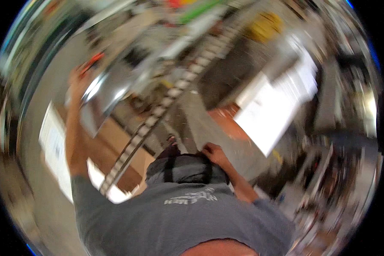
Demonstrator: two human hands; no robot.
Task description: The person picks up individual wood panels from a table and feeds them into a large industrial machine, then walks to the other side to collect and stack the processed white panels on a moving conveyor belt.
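Observation:
My left hand [78,80] is raised at the far left, closed around an orange-red object [92,62]; blur hides what kind of object it is. Right beside that hand lies a shiny, silvery curved surface [101,88]. Close to my waist hangs my right hand [215,153], its fingers too smeared to read and no held thing visible. The whole picture is streaked by motion.
A long strip of pale segments [166,101] crosses diagonally. Brown cardboard [134,160] lies left of my waist. To the right are large white sheets [271,102] and an orange-brown shape [230,120]. A yellow object [265,26] stands farther off.

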